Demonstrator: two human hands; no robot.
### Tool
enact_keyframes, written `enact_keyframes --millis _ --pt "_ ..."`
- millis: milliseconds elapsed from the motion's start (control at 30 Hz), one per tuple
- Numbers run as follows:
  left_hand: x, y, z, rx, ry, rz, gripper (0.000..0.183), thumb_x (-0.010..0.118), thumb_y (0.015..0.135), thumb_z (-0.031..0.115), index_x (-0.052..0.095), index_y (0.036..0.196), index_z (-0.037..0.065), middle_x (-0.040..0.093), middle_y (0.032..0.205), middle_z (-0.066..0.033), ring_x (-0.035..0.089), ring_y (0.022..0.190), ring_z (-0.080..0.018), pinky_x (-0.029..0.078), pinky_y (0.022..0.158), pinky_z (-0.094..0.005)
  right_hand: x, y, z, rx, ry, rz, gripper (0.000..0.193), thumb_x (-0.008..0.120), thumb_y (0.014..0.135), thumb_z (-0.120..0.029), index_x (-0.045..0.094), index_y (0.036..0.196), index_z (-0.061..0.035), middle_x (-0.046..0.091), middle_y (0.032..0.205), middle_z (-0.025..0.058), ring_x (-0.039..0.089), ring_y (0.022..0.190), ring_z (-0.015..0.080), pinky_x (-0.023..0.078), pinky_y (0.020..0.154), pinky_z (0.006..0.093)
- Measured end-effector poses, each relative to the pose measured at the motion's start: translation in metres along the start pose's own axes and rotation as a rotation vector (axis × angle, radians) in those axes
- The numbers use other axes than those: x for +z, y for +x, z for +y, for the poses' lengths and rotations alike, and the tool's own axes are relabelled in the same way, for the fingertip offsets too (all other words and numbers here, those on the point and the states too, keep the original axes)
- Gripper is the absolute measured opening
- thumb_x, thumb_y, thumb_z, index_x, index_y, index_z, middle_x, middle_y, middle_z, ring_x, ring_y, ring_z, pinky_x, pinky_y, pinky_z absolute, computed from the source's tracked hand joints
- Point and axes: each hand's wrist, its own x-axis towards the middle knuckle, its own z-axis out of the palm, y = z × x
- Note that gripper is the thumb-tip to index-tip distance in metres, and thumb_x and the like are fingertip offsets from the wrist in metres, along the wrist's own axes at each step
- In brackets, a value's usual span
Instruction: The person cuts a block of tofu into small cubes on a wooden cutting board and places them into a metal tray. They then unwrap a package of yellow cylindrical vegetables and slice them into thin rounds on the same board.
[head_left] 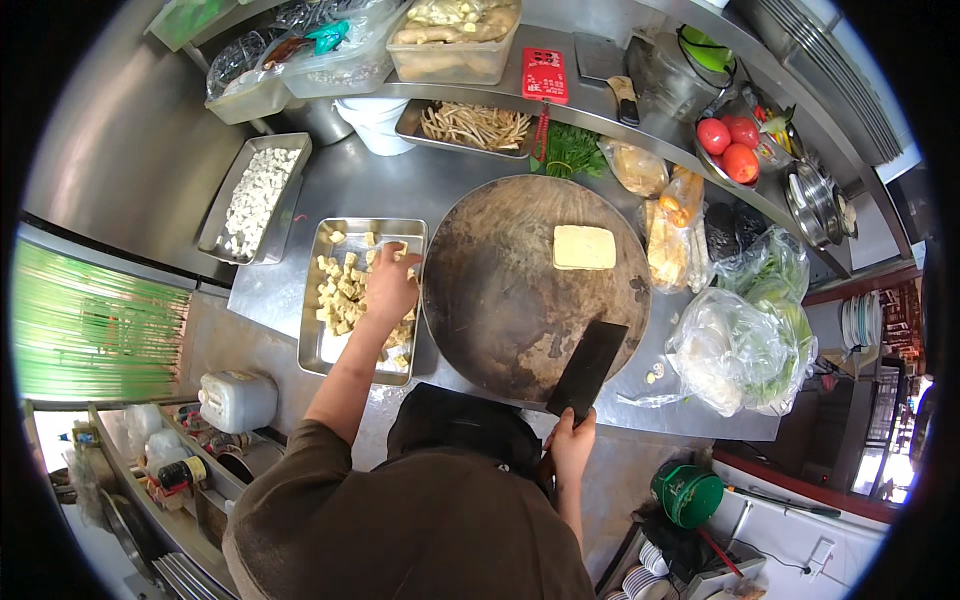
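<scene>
Cubes (345, 290) lie in a tray (310, 345) under the left hand (392, 288), its hold unclear. The right hand (572, 443) grips a cleaver (590, 368); plastic bags (735, 345) sit right of the round board (490, 275) and its slab (584, 248).

A single wide fisheye view, the left of a head-worn pair, looks steeply down over the wearer's dark brown cloth shirt (420, 530). It faces forward, fairly near the grey stainless-steel counter (345, 188), with the round brown wooden chopping board (500, 280) near centre; the grey metal shelf (590, 103) bends along the upper rim.
</scene>
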Motion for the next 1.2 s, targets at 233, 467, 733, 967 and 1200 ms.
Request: enact_keyframes --millis 233,467,733,967,1200 --pt "0.092 0.070 0.155 0.519 -0.281 -0.125 0.062 0.078 0.079 0.018 0.058 0.137 0.014 0.051 0.143 -0.0169 0.048 0.132 -0.0391 0.042 0.110 -0.0472 -0.006 0.005 0.003 0.029 -0.069 -0.005 0.024 0.054 0.104 -0.018 0.048 0.115 0.0021 0.057 0.059 0.0093 0.056 0.041 0.0193 0.044 0.039 0.0352" --pt "0.145 0.141 0.240 0.378 0.266 -0.640 0.101 0.087 0.071 0.033 0.033 0.156 0.024 0.043 0.152 -0.0165 0.045 0.137 -0.0378 0.040 0.109 -0.0546 -0.005 0.007 0.008 -0.004 -0.358 0.041 0.034 0.055 0.100 -0.023 0.050 0.120 0.0045 0.068 0.083 0.0331 0.068 0.078 0.0520 0.053 0.069 0.0567" --pt "0.110 0.067 0.166 0.010 -0.890 -0.677 0.088 0.074 0.086 0.024 0.023 0.157 0.011 0.055 0.136 -0.0234 0.060 0.119 -0.0323 0.050 0.100 -0.0425 0.000 0.006 0.006 -0.003 -0.337 0.059 0.032 0.054 0.100 -0.023 0.051 0.117 0.0039 0.067 0.082 0.0345 0.065 0.079 0.0550 0.052 0.070 0.0597" --pt "0.112 -0.082 0.122 -0.326 -1.355 -0.094 0.060 0.079 0.088 0.019 0.038 0.129 0.004 0.054 0.119 -0.0155 0.061 0.104 -0.0253 0.054 0.087 -0.0363 -0.002 0.003 -0.010 -0.003 -0.220 -0.004 0.034 0.055 0.102 -0.015 0.046 0.123 0.0103 0.058 0.060 0.0090 0.060 0.043 0.0190 0.048 0.041 0.0346" --pt "0.093 -0.065 0.099 0.168 -0.619 0.299 0.047 0.082 0.080 0.020 0.057 0.119 0.006 0.054 0.123 -0.0155 0.047 0.118 -0.0348 0.035 0.104 -0.0446 0.001 -0.016 -0.030 -0.166 -0.333 0.019 0.017 0.057 0.102 -0.015 0.054 0.107 0.0007 0.058 0.059 0.0076 0.056 0.046 0.0174 0.045 0.044 0.0366"
